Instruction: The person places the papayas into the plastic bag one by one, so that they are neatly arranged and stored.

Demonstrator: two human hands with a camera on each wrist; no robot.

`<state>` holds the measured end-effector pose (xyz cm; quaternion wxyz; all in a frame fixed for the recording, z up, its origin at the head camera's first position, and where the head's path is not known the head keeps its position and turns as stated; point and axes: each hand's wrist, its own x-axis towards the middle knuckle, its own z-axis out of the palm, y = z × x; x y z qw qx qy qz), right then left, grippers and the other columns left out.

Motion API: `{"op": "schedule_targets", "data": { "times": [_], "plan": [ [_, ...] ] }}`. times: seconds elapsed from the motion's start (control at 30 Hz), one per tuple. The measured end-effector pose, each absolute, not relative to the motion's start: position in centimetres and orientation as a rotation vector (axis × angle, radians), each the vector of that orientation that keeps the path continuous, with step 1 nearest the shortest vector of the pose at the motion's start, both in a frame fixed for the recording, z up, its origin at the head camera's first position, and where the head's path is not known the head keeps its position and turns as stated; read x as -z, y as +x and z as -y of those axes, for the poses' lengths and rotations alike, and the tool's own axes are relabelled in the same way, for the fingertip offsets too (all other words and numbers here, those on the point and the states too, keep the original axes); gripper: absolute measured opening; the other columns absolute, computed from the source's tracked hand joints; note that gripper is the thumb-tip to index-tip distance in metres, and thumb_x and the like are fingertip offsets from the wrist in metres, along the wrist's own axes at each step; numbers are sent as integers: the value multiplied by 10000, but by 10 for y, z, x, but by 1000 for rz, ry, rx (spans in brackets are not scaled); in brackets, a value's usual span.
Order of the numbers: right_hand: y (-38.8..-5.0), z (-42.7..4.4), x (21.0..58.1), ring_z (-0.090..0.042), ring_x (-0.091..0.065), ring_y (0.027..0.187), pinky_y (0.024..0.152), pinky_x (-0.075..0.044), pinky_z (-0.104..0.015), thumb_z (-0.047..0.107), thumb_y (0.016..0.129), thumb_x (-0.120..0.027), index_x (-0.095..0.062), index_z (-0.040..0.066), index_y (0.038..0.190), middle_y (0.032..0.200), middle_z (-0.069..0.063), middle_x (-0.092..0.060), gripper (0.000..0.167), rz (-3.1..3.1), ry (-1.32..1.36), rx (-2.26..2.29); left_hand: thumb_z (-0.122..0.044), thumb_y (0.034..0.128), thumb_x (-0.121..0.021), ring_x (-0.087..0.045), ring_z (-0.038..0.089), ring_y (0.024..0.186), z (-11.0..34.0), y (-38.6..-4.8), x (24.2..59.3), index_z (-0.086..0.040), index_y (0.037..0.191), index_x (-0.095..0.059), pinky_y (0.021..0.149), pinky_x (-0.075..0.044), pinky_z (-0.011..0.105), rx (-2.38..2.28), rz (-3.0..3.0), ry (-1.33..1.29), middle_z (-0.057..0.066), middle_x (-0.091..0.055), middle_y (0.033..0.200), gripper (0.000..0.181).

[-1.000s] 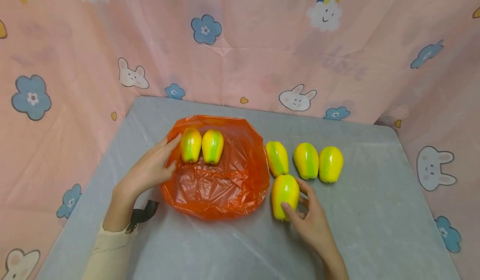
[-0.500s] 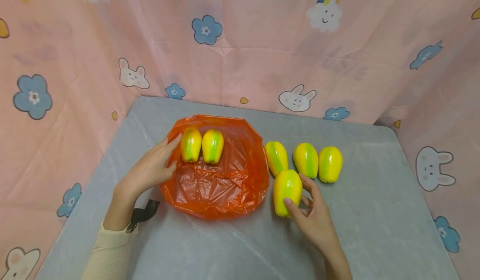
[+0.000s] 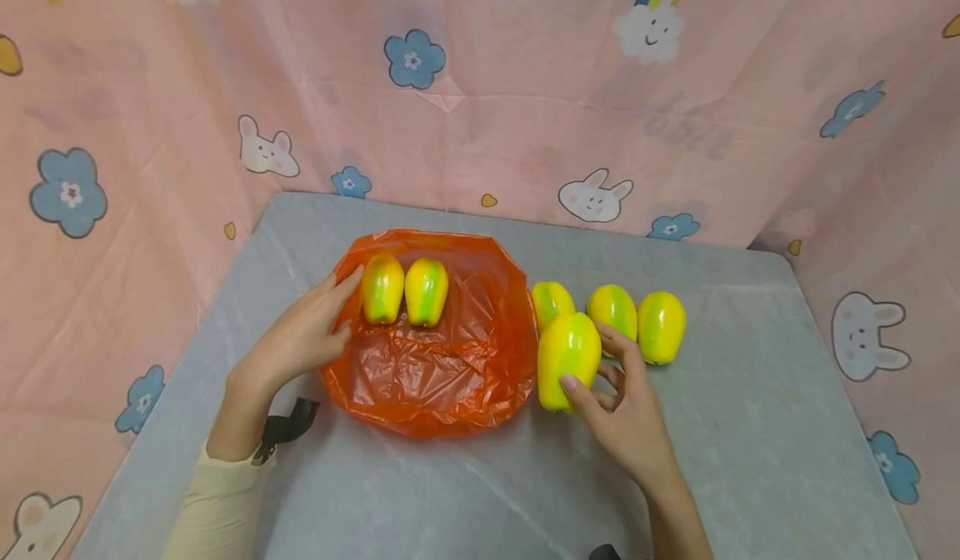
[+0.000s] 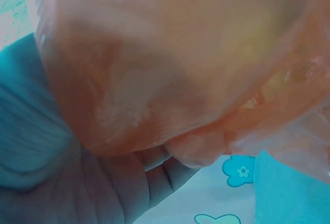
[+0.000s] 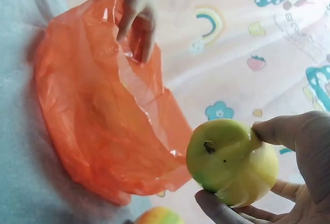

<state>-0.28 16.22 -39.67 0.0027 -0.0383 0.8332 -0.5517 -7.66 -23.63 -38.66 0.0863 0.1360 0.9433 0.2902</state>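
Observation:
An orange plastic bag (image 3: pixel 442 377) stands wide-mouthed on the table, with two yellow-green papayas (image 3: pixel 382 289) lying inside. My left hand (image 3: pixel 303 335) holds the bag's left rim, its fingers and thumb hooked over the edge; the left wrist view shows the film (image 4: pixel 154 90) covering part of that hand. Beside the bag's right rim, my right hand (image 3: pixel 626 410) grips another papaya (image 3: pixel 567 360) between thumb and fingers. In the right wrist view, that papaya's stem end (image 5: pixel 221 154) faces the camera, raised off the table.
Three more papayas stand right of the bag: one (image 3: pixel 553 300) partly hidden behind the held papaya, one (image 3: pixel 613 314) in the middle and one (image 3: pixel 662 328) farthest right. The grey table (image 3: pixel 750 427) meets a pink patterned curtain (image 3: pixel 480 127) at the back.
My right hand has lifted the papaya and moved it a little away from me, so that it overlaps the one behind. The left hand and the bag stay put.

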Motion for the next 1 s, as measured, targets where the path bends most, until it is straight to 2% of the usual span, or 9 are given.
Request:
{"op": "schedule_targets", "data": {
  "times": [0.17, 0.4, 0.5, 0.67, 0.83, 1.0],
  "plan": [
    [-9, -156, 389, 12, -629, 1218, 838, -635, -210, 152, 959, -768, -353, 160, 1581, 1556, -121, -438, 748, -2605, -139, 1743, 40, 933, -608, -374, 462, 1549, 236, -77, 387, -20, 1674, -245, 1181, -425, 641, -873, -2793, 388, 214, -218, 1762, 827],
    [-17, -147, 386, -163, -661, 1251, 828, -642, -219, 165, 943, -788, -361, 160, 1569, 1579, -112, -435, 758, -2603, -201, 1726, 71, 914, -581, -409, 450, 1525, 236, -77, 388, -21, 1673, -247, 1174, -444, 630, -878, -2797, 410, 212, -229, 1759, 834],
    [-21, -144, 386, -151, -652, 1269, 834, -639, -214, 152, 947, -780, -297, 173, 1611, 1566, -133, -419, 821, -2584, -236, 1735, 86, 900, -569, -460, 443, 1474, 236, -76, 389, -29, 1675, -249, 1156, -470, 627, -884, -2800, 415, 208, -233, 1758, 846],
    [-30, -142, 383, -161, -650, 1265, 826, -642, -217, 107, 948, -766, -276, 221, 1644, 1526, -115, -428, 859, -2577, -289, 1769, 79, 899, -564, -436, 447, 1499, 235, -76, 389, -32, 1675, -249, 1176, -445, 635, -883, -2795, 416, 209, -230, 1759, 845],
    [-41, -135, 377, -276, -659, 1262, 835, -653, -247, 162, 935, -792, -360, 225, 1606, 1528, -70, -457, 800, -2608, -313, 1713, 88, 894, -560, -445, 444, 1491, 235, -75, 389, -37, 1676, -254, 1151, -467, 633, -889, -2796, 412, 210, -237, 1757, 848],
    [-54, -125, 372, -352, -637, 1330, 880, -668, -361, 221, 925, -808, -352, 194, 1603, 1555, -101, -444, 818, -2662, -325, 1599, 88, 896, -554, -386, 444, 1542, 236, -76, 388, -32, 1676, -247, 1197, -418, 640, -882, -2790, 408, 210, -229, 1760, 847]
  ]
}}
